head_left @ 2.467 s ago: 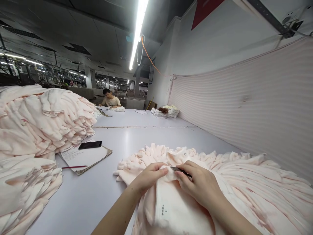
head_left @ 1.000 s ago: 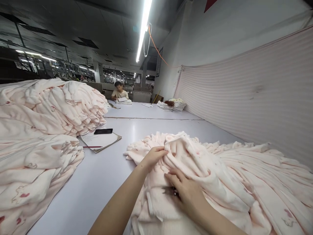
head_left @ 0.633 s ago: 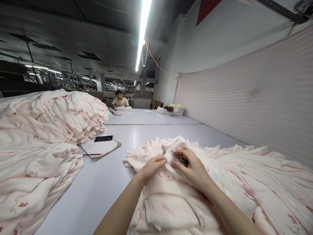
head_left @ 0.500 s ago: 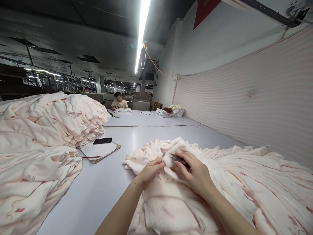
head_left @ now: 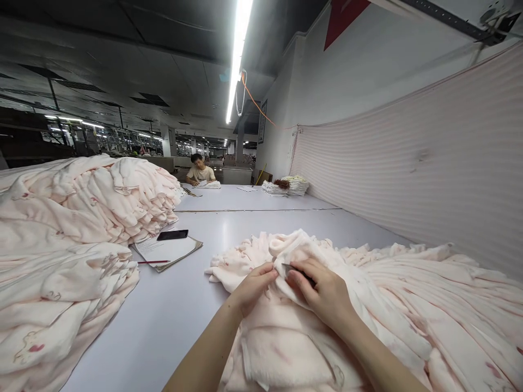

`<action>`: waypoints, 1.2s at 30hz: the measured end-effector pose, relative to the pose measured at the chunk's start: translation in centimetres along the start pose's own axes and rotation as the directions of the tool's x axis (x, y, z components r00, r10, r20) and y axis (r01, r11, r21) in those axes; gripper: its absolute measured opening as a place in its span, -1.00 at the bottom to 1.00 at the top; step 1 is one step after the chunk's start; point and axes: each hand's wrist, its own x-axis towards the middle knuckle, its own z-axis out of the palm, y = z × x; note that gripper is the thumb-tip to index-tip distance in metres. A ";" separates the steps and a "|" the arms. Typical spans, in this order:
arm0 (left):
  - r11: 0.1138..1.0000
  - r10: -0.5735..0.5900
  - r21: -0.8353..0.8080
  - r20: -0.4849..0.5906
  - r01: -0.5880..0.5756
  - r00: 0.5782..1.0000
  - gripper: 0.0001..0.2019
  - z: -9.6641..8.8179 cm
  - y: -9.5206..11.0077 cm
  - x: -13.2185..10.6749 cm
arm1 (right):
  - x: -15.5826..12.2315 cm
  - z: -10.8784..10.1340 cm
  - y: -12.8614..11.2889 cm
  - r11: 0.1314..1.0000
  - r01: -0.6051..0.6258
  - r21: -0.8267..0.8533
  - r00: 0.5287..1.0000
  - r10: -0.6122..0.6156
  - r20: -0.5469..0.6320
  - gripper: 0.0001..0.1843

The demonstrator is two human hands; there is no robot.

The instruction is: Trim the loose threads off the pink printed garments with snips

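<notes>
My left hand pinches the edge of a pale pink plush garment that lies on a heap in front of me. My right hand is closed around a pair of small dark thread snips. Their pointed tip reaches the folded fabric just right of my left fingertips; most of the tool is hidden in my palm. The held fold stands up in a soft roll above both hands. More of the same pink pieces spread out to the right.
A tall heap of pink plush pieces covers the table's left side. Beside it, a black phone and a red pen lie on papers. Across the white table sits a person near stacked fabric.
The snips have closed up and sit deeper in my right hand, with the fingers drawn tighter. My left hand keeps its pinch on the fabric almost unmoved.
</notes>
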 end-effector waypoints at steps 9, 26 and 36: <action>0.994 -0.015 0.109 -0.150 0.032 0.989 -0.74 -1.5 0.7 0.1 | -4.6 3.3 -1.1 0.962 0.229 -0.149 0.924 -0.167 0.345 -0.81; 0.989 -0.078 -0.143 -0.240 0.044 0.968 -0.75 1.4 -1.1 -3.5 | -0.4 1.0 0.9 0.994 -0.103 -0.031 0.995 0.103 -0.017 -0.90; 0.973 -0.042 -0.229 -0.186 -0.002 0.982 -0.77 3.1 -0.7 -3.5 | -3.2 -1.1 -1.0 0.972 0.149 -0.180 0.989 -0.145 0.035 -0.73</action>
